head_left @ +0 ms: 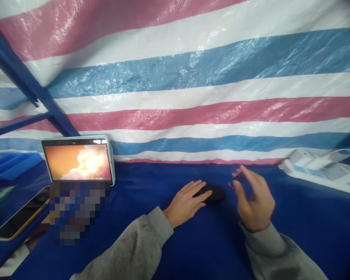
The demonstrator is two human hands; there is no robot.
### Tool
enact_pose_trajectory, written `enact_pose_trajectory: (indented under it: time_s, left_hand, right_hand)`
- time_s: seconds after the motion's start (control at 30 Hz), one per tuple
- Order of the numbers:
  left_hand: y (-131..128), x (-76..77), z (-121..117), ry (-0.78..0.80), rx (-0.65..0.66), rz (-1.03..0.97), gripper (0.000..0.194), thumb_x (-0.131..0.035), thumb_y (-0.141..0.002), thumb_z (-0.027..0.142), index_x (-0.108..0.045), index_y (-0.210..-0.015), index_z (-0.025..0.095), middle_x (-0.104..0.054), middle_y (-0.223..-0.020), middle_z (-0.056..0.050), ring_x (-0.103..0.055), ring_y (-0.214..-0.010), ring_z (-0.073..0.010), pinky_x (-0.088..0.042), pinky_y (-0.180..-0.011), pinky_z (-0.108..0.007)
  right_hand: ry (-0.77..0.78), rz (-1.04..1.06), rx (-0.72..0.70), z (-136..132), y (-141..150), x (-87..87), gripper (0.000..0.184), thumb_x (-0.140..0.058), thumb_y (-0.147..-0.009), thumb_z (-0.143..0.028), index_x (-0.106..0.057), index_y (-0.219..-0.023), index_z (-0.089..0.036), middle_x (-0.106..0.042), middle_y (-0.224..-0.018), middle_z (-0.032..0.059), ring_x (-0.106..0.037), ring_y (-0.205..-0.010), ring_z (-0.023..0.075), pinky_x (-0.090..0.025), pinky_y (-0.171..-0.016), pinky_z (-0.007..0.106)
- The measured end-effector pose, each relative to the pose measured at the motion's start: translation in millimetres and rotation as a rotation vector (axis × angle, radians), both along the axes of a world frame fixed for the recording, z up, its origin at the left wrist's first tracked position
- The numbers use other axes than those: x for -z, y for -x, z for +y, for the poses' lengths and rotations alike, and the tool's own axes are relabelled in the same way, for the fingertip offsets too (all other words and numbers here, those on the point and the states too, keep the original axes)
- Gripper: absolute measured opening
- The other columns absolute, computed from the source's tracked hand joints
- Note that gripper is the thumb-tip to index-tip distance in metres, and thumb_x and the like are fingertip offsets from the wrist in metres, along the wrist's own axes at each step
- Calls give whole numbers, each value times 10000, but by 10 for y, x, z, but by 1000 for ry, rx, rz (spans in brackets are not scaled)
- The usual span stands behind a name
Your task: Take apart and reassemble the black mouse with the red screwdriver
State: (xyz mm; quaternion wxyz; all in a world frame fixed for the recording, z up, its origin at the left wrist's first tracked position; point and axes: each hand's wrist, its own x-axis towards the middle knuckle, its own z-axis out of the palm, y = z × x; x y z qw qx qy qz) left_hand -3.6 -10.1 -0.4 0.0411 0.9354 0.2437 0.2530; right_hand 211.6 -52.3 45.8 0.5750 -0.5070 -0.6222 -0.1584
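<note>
My left hand [186, 202] lies low on the blue tabletop, its fingers spread around the near left end of a black oval computer mouse [217, 193]. Part of the mouse is hidden under those fingers. To the right of it, my right hand [256, 200] is raised above the table with thumb and fingers curled toward each other. A tiny dark red bit [230, 185] shows at the fingertips, too small to name. Both arms wear grey sleeves.
A tablet [78, 161] stands at the left with an orange picture on it. A phone [23, 216], a blue tray [14, 163] and a blurred-out patch are near it. A white power strip [317, 175] with plugs lies at the right. Striped sheeting [192, 74] hangs behind.
</note>
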Motion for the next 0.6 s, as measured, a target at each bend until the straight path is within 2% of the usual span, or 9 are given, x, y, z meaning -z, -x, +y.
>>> enact_pose_trajectory:
  time_s: [0.1,0.23,0.4,0.53,0.6]
  left_hand:
    - [1,-9,-3,-2,1,1,409,-523,-1012,295,-507,-1416,237,-480,-1498,-99,-419,-1421,-222,-369,-1188,-438]
    - [1,-31,-11,-2,5,1,404,-518,-1014,293,-508,-1414,238,-480,-1499,-100,-424,-1418,-223,-386,-1178,-441]
    - [1,-25,-8,0,0,4,406,-521,-1013,296,-509,-1415,237,-485,-1495,-100,-419,-1422,-223,-375,-1184,-442]
    - [1,-24,-5,5,-1,-1,402,-506,-1020,308,-508,-1416,239,-487,-1493,-101,-414,-1425,-221,-380,-1179,-447]
    - [-1,-29,-6,3,4,-6,396,-498,-1023,306,-514,-1411,232,-490,-1490,-105,-422,-1420,-221,-383,-1177,-443]
  right_hand:
    - [70,19,-47,2,0,-9,486,-560,-936,-210,-509,-1418,-237,-696,-1080,103,-664,-984,226,-546,-886,419]
    - [32,42,34,7,-13,7,436,-650,-888,-232,-605,-1322,-229,-697,-989,86,-667,-897,212,-551,-857,402]
    - [102,38,-63,-6,-5,20,485,-569,-930,-210,-514,-1411,-236,-711,-1068,92,-681,-924,217,-542,-864,411]
    - [37,44,-16,-6,-6,26,436,-637,-889,-219,-598,-1324,-229,-708,-981,80,-671,-905,218,-546,-858,402]
    - [53,71,-39,-5,-15,43,453,-596,-912,-214,-563,-1364,-229,-714,-1017,87,-677,-909,219,-548,-863,416]
